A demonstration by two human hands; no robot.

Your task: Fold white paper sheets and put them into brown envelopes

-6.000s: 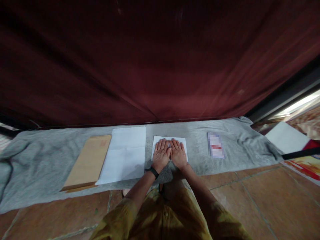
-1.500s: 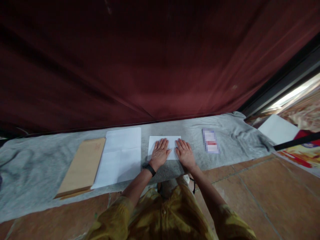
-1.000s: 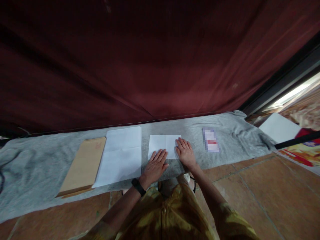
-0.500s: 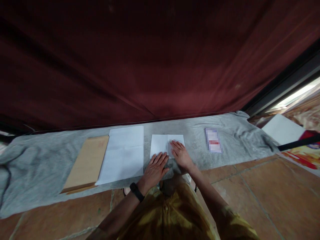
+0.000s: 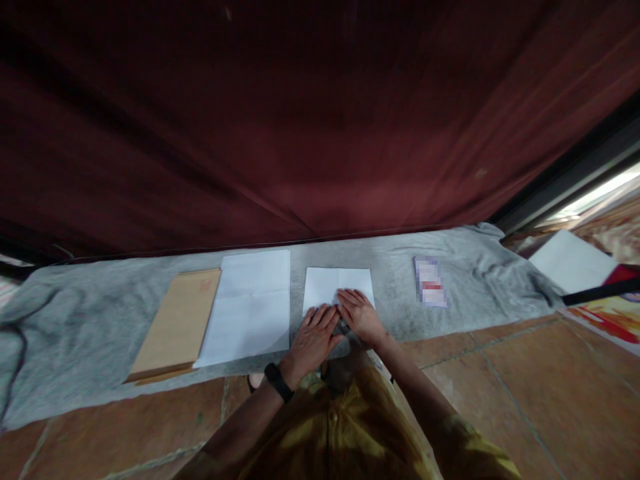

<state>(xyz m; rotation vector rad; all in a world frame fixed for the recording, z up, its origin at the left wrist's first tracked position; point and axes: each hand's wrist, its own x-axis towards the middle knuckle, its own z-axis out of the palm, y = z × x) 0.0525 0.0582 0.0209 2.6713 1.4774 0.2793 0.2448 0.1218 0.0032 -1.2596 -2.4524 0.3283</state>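
A folded white sheet of paper (image 5: 325,280) lies flat on the grey cloth in front of me, a crease running down its middle. My left hand (image 5: 316,337) rests palm down over its near left edge, fingers stretched out. Beside it, my right hand (image 5: 361,317) lies flat on the near right part of the paper, its fingertips close to the left hand's. Neither hand grips anything. The hands hide the paper's near edge. To the left is a stack of larger white paper (image 5: 250,307), partly beside brown envelopes (image 5: 177,320).
The grey cloth (image 5: 90,320) covers a long narrow surface against a dark red curtain (image 5: 320,133). A blurred-out purple and white packet (image 5: 431,283) lies to the right. Past the cloth's right end are a white box-like object (image 5: 573,263) and a colourful printed sheet (image 5: 607,317). Tiled floor (image 5: 480,387) lies below.
My right hand has slid down the paper toward its near edge and closer to my left hand, which stays in place. The whole view has shifted slightly.
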